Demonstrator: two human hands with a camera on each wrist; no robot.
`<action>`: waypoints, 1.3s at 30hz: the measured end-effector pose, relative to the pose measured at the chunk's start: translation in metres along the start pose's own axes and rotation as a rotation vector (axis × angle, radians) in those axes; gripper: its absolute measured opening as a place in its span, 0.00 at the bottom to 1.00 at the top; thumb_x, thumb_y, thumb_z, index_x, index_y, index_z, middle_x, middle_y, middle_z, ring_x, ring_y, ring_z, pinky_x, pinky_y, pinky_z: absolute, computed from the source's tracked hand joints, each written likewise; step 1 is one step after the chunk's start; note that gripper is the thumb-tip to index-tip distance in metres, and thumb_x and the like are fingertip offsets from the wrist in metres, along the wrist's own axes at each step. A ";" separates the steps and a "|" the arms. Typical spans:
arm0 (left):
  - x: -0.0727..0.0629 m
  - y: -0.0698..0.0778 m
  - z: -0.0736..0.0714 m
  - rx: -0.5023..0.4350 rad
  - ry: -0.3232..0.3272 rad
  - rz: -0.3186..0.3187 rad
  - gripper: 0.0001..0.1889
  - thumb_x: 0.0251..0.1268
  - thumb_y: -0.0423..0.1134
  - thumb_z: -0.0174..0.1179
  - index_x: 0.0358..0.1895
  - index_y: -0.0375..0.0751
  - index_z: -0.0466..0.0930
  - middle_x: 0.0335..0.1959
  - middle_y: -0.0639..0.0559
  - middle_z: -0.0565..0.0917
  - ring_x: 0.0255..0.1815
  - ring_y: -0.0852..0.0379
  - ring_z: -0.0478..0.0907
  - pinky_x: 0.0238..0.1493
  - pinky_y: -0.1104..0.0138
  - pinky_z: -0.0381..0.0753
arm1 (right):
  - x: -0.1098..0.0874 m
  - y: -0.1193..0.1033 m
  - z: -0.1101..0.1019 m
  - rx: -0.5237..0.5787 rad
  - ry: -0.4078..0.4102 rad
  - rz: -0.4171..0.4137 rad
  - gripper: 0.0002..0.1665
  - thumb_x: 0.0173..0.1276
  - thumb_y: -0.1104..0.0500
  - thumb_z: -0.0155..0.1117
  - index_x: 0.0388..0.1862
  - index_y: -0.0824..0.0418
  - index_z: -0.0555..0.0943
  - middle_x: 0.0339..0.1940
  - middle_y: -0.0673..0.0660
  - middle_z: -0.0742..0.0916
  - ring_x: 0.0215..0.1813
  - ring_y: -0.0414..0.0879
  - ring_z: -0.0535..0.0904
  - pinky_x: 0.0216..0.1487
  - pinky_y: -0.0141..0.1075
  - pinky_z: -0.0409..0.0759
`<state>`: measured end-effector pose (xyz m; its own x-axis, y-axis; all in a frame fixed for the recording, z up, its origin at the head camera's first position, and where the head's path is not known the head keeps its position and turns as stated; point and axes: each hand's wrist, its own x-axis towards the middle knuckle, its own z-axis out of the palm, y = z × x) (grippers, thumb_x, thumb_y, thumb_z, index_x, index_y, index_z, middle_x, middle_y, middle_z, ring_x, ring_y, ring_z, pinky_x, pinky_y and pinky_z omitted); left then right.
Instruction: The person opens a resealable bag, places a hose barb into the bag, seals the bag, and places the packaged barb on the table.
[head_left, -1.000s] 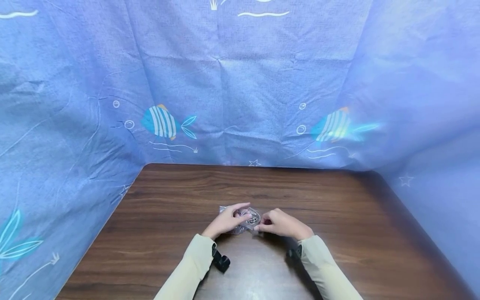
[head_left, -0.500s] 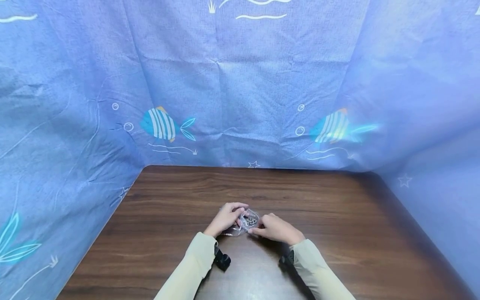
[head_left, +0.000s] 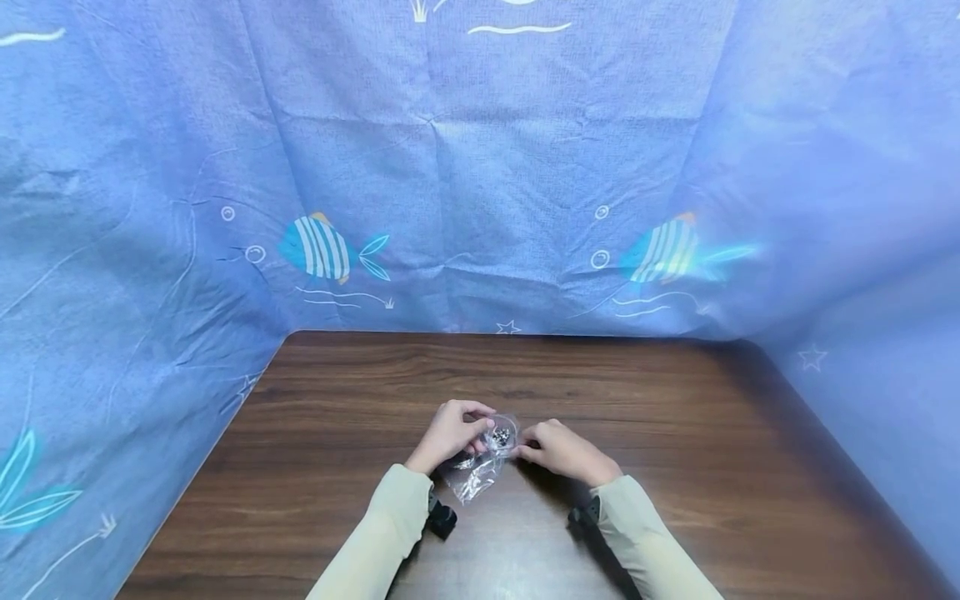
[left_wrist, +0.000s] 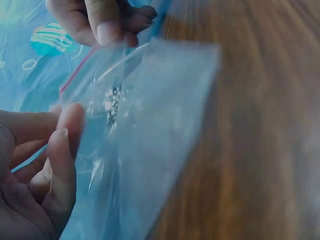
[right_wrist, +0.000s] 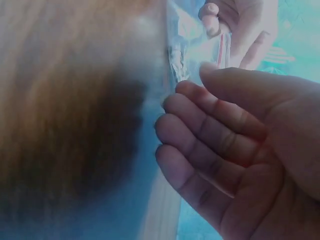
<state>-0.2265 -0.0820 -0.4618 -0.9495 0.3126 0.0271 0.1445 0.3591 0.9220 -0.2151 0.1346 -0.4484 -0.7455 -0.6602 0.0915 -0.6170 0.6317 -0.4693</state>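
Note:
A clear zip-lock bag (head_left: 474,480) with a red line (left_wrist: 77,72) along its mouth is stretched between my two hands. Small shiny metal pieces (left_wrist: 112,105) lie bunched inside it, too small to name. My left hand (head_left: 447,435) pinches one side of the mouth between thumb and forefinger. At the other side, the thumb and forefinger of my right hand (head_left: 566,452) pinch the bag's edge, while the remaining fingers (right_wrist: 200,130) curl loosely below. In the left wrist view the bag's plain lower part (left_wrist: 165,110) spreads toward the tabletop.
The hands work over a dark wood-grain table (head_left: 360,375). Blue cloth (head_left: 495,192) printed with fish hangs behind it and at both sides. A small black camera is strapped at each wrist, the left one (head_left: 441,521) close above the table.
The bag has turned, so its loose end now points toward me below the left hand. My right hand moved in to the left, then back out to the right.

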 end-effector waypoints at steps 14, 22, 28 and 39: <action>-0.002 0.007 -0.005 -0.046 0.237 0.154 0.07 0.66 0.38 0.61 0.38 0.36 0.83 0.25 0.42 0.84 0.14 0.58 0.79 0.20 0.64 0.81 | -0.003 0.011 -0.017 0.005 0.306 0.026 0.08 0.65 0.57 0.66 0.35 0.61 0.88 0.33 0.54 0.90 0.37 0.46 0.86 0.41 0.39 0.83; -0.003 0.015 -0.002 -0.078 0.300 0.195 0.08 0.69 0.37 0.57 0.38 0.34 0.80 0.21 0.41 0.84 0.13 0.51 0.79 0.17 0.65 0.79 | -0.003 0.009 -0.021 0.378 0.444 0.196 0.10 0.67 0.56 0.64 0.40 0.61 0.86 0.35 0.55 0.89 0.38 0.47 0.86 0.43 0.37 0.82; -0.001 0.016 0.000 -0.067 0.303 0.199 0.09 0.71 0.36 0.55 0.41 0.32 0.79 0.20 0.37 0.84 0.14 0.42 0.79 0.17 0.61 0.79 | -0.001 0.007 -0.026 0.658 0.436 0.222 0.14 0.70 0.62 0.59 0.44 0.74 0.81 0.31 0.67 0.87 0.31 0.47 0.85 0.40 0.45 0.84; -0.004 0.016 -0.008 -0.047 0.235 0.239 0.11 0.72 0.43 0.53 0.41 0.38 0.78 0.15 0.46 0.81 0.09 0.58 0.75 0.13 0.62 0.77 | 0.002 0.008 -0.032 0.596 0.416 0.268 0.14 0.70 0.59 0.60 0.43 0.70 0.82 0.28 0.62 0.86 0.28 0.48 0.85 0.38 0.46 0.84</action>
<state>-0.2227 -0.0851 -0.4440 -0.9292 0.1696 0.3284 0.3634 0.2570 0.8955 -0.2295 0.1517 -0.4236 -0.9564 -0.2339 0.1750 -0.2500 0.3455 -0.9045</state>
